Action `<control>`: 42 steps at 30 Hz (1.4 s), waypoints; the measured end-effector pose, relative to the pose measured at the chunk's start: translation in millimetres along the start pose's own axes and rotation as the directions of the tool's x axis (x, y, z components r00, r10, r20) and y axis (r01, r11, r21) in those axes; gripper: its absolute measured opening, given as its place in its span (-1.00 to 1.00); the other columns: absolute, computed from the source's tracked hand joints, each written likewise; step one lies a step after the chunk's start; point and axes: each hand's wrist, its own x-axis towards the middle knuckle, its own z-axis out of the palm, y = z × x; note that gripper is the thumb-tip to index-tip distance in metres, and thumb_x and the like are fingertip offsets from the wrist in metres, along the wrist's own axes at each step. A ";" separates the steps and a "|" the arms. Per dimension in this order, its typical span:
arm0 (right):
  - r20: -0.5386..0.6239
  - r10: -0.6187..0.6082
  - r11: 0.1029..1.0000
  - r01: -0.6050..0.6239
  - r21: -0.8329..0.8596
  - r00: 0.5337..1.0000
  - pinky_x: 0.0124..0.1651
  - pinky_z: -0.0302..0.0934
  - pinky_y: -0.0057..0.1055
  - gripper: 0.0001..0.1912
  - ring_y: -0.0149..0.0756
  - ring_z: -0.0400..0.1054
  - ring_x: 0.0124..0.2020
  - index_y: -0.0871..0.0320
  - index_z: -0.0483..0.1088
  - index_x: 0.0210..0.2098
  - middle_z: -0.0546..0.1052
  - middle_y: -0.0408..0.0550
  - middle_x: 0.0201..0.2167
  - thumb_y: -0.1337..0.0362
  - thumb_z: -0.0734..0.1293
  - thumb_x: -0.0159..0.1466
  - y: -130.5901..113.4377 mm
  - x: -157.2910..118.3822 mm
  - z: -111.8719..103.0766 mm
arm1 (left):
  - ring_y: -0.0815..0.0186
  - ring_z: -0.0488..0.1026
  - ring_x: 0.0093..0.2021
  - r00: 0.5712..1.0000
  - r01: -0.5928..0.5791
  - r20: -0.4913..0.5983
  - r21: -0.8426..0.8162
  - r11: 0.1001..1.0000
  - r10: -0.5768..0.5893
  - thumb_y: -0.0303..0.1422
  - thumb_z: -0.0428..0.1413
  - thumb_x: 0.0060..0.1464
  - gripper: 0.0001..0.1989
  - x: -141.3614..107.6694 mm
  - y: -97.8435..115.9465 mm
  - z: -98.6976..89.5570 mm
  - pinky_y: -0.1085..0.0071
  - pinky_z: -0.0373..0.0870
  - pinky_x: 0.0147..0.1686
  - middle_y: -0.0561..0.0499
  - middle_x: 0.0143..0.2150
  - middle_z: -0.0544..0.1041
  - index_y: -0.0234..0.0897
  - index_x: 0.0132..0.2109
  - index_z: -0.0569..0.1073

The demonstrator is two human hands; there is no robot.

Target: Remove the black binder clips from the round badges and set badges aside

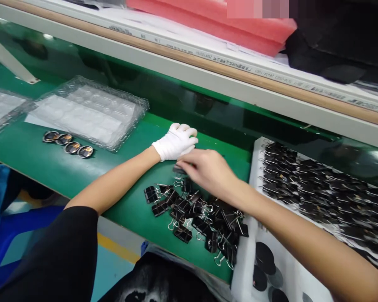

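My left hand (pixel 178 141), in a white glove, is over the green tabletop with its fingers curled. Whatever may be under those fingers is hidden. Close beside it, my bare right hand (pixel 208 167) is closed in a pinch on a small black piece (pixel 179 169), blurred, which looks like a binder clip. Just below the right hand lies a loose heap of black binder clips (pixel 182 205) with silver wire handles.
At the right, a white foam tray (pixel 256 167) holds rows of clipped black pieces (pixel 318 193); black discs (pixel 264 256) lie nearer. Clear plastic trays (pixel 113 142) and several round dark pieces (pixel 72 147) lie left. A shelf edge (pixel 189 63) crosses above the table (pixel 122 188).
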 end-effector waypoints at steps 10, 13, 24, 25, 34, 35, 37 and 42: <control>0.036 0.036 0.986 -0.041 0.160 0.999 0.10 0.46 -0.05 -0.72 -0.04 0.61 -0.08 -0.03 0.69 -0.29 0.71 -0.04 -0.14 0.16 0.30 0.28 141.5 -4.1 -27.4 | -0.06 0.45 0.10 0.984 -0.065 0.149 -0.225 0.972 0.100 0.17 0.06 0.26 -0.27 -0.9 -20.4 3.0 0.17 0.31 -0.04 -0.22 0.17 0.51 -0.19 0.37 0.40; 0.051 0.027 0.983 -0.036 0.182 0.998 0.18 0.43 -0.07 -0.68 -0.08 0.60 -0.02 -0.03 0.68 -0.25 0.70 -0.06 -0.08 0.18 0.26 0.28 149.3 -6.0 -20.6 | 0.03 0.52 0.00 0.978 -0.042 0.183 -0.275 0.960 0.095 0.15 0.10 0.25 -0.32 0.0 -20.4 4.0 0.24 0.34 -0.11 -0.18 0.12 0.52 -0.20 0.31 0.44; -0.223 0.755 0.656 -0.703 0.275 0.617 0.29 0.13 0.30 -0.46 0.19 0.26 0.29 0.08 0.37 0.21 0.45 0.26 0.21 0.07 0.00 0.43 115.7 53.4 20.2 | 0.12 0.51 0.04 0.980 0.104 0.199 -0.409 0.907 -0.022 -0.05 0.24 0.22 -0.51 -0.2 -17.4 3.1 0.32 0.38 -0.01 -0.10 0.09 0.51 -0.18 0.19 0.51; -0.220 0.792 0.610 -0.751 0.254 0.569 0.31 0.05 0.37 -0.44 0.24 0.19 0.34 0.07 0.34 0.23 0.39 0.30 0.27 0.00 -0.02 0.45 113.7 58.2 30.1 | 0.11 0.50 0.06 0.979 0.118 0.199 -0.410 0.905 -0.038 -0.06 0.25 0.22 -0.51 0.5 -17.2 3.3 0.31 0.38 0.02 -0.10 0.10 0.51 -0.17 0.20 0.51; -0.293 0.705 0.708 -0.666 0.235 0.646 0.47 -0.21 0.24 -0.33 0.01 -0.01 0.48 0.05 0.20 0.27 0.28 0.24 0.33 -0.11 -0.22 0.48 119.7 39.2 59.7 | 0.05 0.44 0.15 0.973 0.122 0.230 -0.424 0.897 -0.024 -0.10 0.24 0.23 -0.52 12.5 -17.5 6.6 0.25 0.35 0.08 -0.12 0.13 0.49 -0.14 0.23 0.50; -0.296 0.702 0.711 -0.661 0.239 0.648 0.47 -0.21 0.23 -0.33 0.00 -0.01 0.49 0.03 0.20 0.26 0.29 0.23 0.32 -0.12 -0.23 0.48 119.6 38.1 59.2 | 0.05 0.43 0.15 0.973 0.111 0.231 -0.433 0.895 -0.009 -0.11 0.24 0.22 -0.52 14.0 -18.3 6.9 0.25 0.35 0.08 -0.12 0.13 0.49 -0.14 0.23 0.50; -0.297 0.705 0.708 -0.662 0.247 0.644 0.48 -0.20 0.20 -0.33 -0.02 0.00 0.48 0.03 0.20 0.25 0.30 0.23 0.29 -0.11 -0.25 0.48 118.6 37.6 58.5 | 0.08 0.42 0.15 0.974 0.089 0.225 -0.462 0.882 0.020 -0.14 0.24 0.22 -0.54 16.4 -20.0 7.3 0.26 0.34 0.09 -0.11 0.12 0.48 -0.14 0.22 0.49; -0.333 0.705 0.706 -0.662 0.251 0.626 0.48 -0.19 0.14 -0.32 -0.01 0.06 0.45 0.08 0.21 0.22 0.33 0.25 0.25 -0.09 -0.26 0.48 118.4 38.6 60.5 | 0.10 0.40 0.15 0.980 0.038 0.188 -0.513 0.857 0.069 -0.18 0.23 0.24 -0.57 20.5 -21.4 8.6 0.27 0.34 0.10 -0.10 0.10 0.47 -0.14 0.21 0.49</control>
